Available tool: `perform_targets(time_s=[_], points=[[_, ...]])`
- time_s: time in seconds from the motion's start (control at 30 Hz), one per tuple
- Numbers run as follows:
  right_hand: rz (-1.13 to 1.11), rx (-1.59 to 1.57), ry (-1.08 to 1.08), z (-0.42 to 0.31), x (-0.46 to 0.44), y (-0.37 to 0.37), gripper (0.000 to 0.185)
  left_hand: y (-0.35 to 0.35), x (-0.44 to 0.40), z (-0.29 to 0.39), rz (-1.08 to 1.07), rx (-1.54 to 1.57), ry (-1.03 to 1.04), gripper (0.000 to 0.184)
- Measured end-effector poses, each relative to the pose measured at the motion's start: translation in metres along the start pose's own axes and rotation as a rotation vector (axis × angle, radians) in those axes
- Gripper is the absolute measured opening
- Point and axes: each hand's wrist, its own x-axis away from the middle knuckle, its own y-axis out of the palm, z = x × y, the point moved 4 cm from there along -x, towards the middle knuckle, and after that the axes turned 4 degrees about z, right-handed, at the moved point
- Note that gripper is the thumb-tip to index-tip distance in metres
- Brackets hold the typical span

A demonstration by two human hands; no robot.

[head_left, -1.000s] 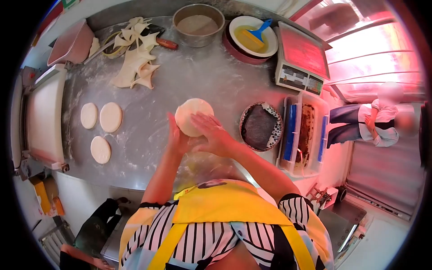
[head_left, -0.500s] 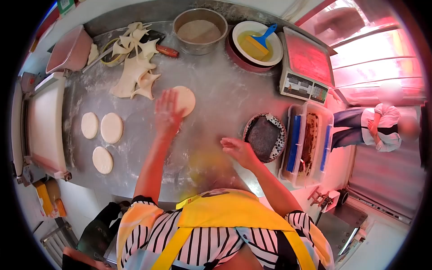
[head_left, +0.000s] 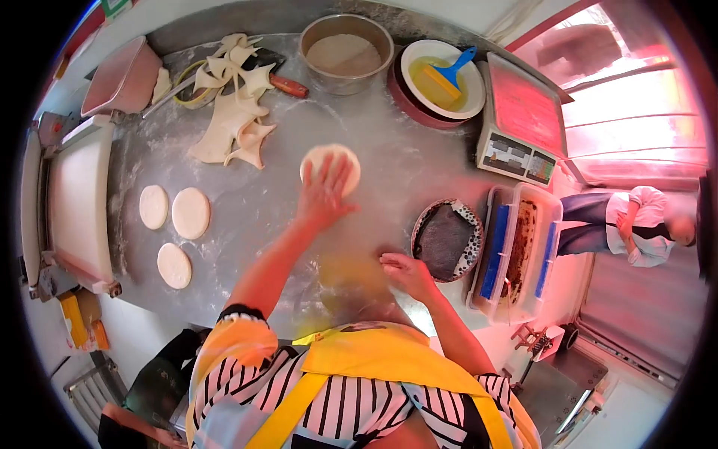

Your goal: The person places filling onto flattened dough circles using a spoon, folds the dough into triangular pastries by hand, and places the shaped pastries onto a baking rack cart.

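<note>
- From the head view, here's my left hand, palm down on a round of dough, fingers spread flat across it, pressed to it rather than clasping it.
- That round sits near the middle of the bench, its pale edge peeking out past my fingertips.
- And over to my right hand: released, fingers loosely bent, just beside the round bowl with the spotted rim. Whether it touches the bench, I can't tell.
- Off to the left, three more rounds: a small one, a bigger one just beside it, and another below the pair, all lying flat and apart.
- Up behind them, a ragged heap of dough scraps, with a red handle poking out to its right.
- At the back, there's the metal pan with pale stuff in it, and right of that a white bowl of yellowish liquid, a blue-handled brush leaning in it.
- Next along, the scale; nearer me, a clear plastic box with blue clips, beside the spotted bowl.
- Far left, a pink tub behind a white-topped machine.
- Beyond the box, a person stands with arms folded.
</note>
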Motion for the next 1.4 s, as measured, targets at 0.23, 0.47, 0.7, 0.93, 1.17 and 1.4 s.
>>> perform_targets(time_s=[0.23,0.47,0.7,0.93,1.17,1.4], points=[[-0.091,0.086,-0.018,-0.018,0.003,0.018,0.033,-0.02,0.058,-0.012,0.104,0.064,-0.09,0.088],[-0.123,0.281,-0.064,-0.036,0.002,0.018,0.036,-0.017,0.045,-0.01,0.121,-0.027,-0.135,0.086],[-0.148,0.169,-0.074,-0.029,-0.001,0.033,0.036,-0.021,0.056,-0.038,0.151,0.212,-0.362,0.072],[-0.208,-0.717,0.206,-0.026,-0.041,0.055,0.043,-0.016,0.086,-0.035,0.119,0.302,-0.504,0.037],[-0.268,-0.986,0.222,-0.051,-0.033,0.052,0.044,-0.07,0.097,0.093,0.069,0.578,0.246,0.021],[-0.067,-0.915,0.198,-0.043,0.009,0.023,0.036,-0.034,0.111,0.066,-0.152,1.675,-0.831,0.032]])
